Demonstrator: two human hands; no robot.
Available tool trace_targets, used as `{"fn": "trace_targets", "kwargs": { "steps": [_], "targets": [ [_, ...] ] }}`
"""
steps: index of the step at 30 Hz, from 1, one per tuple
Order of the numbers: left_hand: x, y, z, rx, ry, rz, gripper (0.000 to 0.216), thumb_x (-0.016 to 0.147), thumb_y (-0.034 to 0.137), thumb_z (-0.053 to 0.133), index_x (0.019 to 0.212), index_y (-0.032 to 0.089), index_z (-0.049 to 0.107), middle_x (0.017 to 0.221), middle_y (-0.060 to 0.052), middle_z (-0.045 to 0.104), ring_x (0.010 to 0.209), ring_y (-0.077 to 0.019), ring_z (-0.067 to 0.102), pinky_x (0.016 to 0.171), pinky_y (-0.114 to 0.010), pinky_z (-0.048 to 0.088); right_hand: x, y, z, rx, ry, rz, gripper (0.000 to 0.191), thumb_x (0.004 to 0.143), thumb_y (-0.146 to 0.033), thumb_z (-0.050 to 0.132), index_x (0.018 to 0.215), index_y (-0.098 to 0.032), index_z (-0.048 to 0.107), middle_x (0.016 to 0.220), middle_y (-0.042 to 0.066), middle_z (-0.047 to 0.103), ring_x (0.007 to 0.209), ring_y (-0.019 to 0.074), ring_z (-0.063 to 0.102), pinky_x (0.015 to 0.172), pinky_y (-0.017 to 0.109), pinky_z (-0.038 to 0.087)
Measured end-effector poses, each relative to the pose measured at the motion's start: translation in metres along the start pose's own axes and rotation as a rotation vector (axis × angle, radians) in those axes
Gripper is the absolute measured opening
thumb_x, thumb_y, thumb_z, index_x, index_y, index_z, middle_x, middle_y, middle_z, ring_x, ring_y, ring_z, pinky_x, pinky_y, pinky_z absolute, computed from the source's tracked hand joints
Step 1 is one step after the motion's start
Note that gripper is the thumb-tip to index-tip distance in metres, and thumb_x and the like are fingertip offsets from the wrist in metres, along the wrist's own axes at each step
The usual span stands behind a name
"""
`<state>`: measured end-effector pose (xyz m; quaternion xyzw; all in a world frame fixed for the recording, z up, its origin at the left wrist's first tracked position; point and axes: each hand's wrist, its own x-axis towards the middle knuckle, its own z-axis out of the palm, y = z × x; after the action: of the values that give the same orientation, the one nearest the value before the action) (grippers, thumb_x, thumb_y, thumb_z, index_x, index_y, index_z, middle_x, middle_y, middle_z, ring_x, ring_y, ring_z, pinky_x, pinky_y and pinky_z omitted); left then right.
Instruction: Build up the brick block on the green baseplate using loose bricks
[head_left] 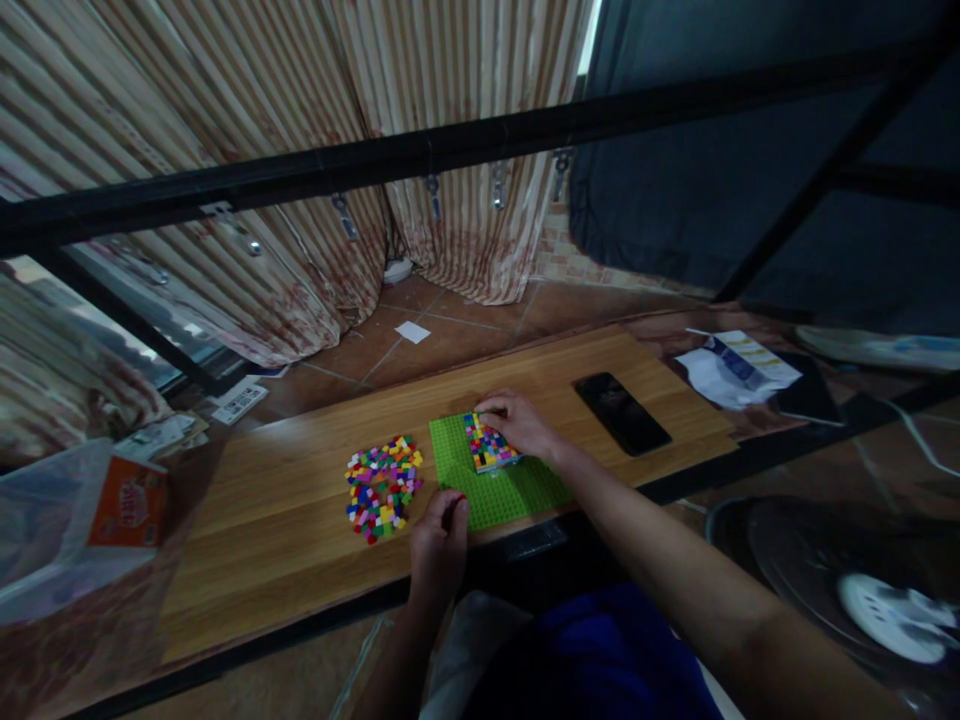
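A green studded baseplate [517, 497] lies on the wooden board. On its upper part is a block of small multicoloured toy bricks [489, 448], packed tightly in rows. My right hand [521, 422] reaches over this block from the right, its fingers pinched at the top edge; whatever they hold is hidden. By the plate's lower left corner, my left hand [437, 548] is closed, with a small red brick [462, 497] showing at the fingertips. Left of the plate spreads a loose pile of mixed-colour bricks [382, 487].
A black phone [622, 412] lies on the wooden board [277, 510] to the right. Beyond the board's right end are papers [739, 368]. A clear plastic box [56, 530] with an orange label stands at left. A dark metal bar [300, 165] crosses before the curtains.
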<state>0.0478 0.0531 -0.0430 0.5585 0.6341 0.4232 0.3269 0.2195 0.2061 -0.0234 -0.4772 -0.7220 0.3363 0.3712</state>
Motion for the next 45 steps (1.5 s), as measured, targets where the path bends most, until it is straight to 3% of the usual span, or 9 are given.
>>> {"fn": "trace_targets", "kwargs": {
  "steps": [5,20,23,25,29,36,45],
  "targets": [
    [0.001,0.0,0.0,-0.006,-0.003,0.003,0.014,0.085,0.032,0.057,0.088,0.021,0.065,0.079,-0.002,0.069,0.073,-0.0187,0.065,0.071,-0.03,0.05,0.002,-0.006,-0.004,-0.013,-0.061,0.026,0.016,0.082,-0.015,0.062,0.09,-0.021,0.075,0.095,0.003,0.072,0.089,0.0168,0.066,0.085,0.031,0.05],
    [0.003,-0.005,0.001,-0.031,-0.004,0.003,0.018,0.085,0.035,0.057,0.088,0.02,0.065,0.077,-0.003,0.069,0.073,-0.0195,0.065,0.069,-0.031,0.051,0.003,-0.013,-0.009,-0.107,-0.14,-0.015,0.018,0.083,-0.015,0.062,0.092,-0.022,0.075,0.095,0.002,0.075,0.088,0.0174,0.069,0.084,0.03,0.051],
    [0.003,-0.014,0.002,-0.092,-0.01,0.007,0.022,0.086,0.038,0.056,0.093,0.02,0.066,0.082,-0.004,0.07,0.079,-0.0203,0.066,0.073,-0.032,0.052,-0.006,-0.014,-0.011,-0.085,-0.059,-0.044,0.025,0.085,-0.021,0.062,0.108,-0.022,0.071,0.103,0.004,0.074,0.094,0.0185,0.067,0.088,0.034,0.051],
    [0.002,-0.017,0.003,-0.132,-0.011,-0.023,0.025,0.086,0.04,0.056,0.096,0.02,0.066,0.084,-0.005,0.07,0.08,-0.0206,0.067,0.073,-0.032,0.053,-0.015,-0.016,-0.011,-0.072,0.08,-0.07,0.029,0.087,-0.024,0.059,0.114,-0.02,0.067,0.107,0.006,0.071,0.099,0.0193,0.065,0.092,0.036,0.049],
    [0.003,-0.019,0.004,-0.172,-0.022,-0.086,0.028,0.087,0.04,0.055,0.101,0.019,0.065,0.086,-0.006,0.07,0.076,-0.0195,0.067,0.071,-0.032,0.054,-0.042,-0.03,-0.008,-0.052,0.304,-0.12,0.024,0.092,-0.025,0.051,0.107,-0.019,0.069,0.103,0.008,0.07,0.101,0.0203,0.063,0.093,0.038,0.048],
    [0.002,-0.018,0.005,-0.186,-0.005,-0.045,0.026,0.087,0.038,0.055,0.101,0.019,0.066,0.082,-0.004,0.068,0.074,-0.0179,0.065,0.07,-0.029,0.052,-0.093,-0.055,0.016,-0.105,0.122,-0.247,0.023,0.094,-0.019,0.05,0.102,-0.024,0.071,0.096,0.005,0.07,0.094,0.0199,0.062,0.088,0.037,0.048],
    [0.001,-0.007,-0.002,-0.129,-0.039,0.041,0.023,0.09,0.034,0.051,0.096,0.018,0.066,0.078,-0.002,0.066,0.073,-0.016,0.061,0.069,-0.026,0.048,-0.104,-0.054,0.036,-0.194,-0.031,-0.288,0.019,0.093,-0.017,0.053,0.102,-0.023,0.069,0.095,0.006,0.068,0.093,0.0204,0.058,0.085,0.036,0.048]
  ]
}}
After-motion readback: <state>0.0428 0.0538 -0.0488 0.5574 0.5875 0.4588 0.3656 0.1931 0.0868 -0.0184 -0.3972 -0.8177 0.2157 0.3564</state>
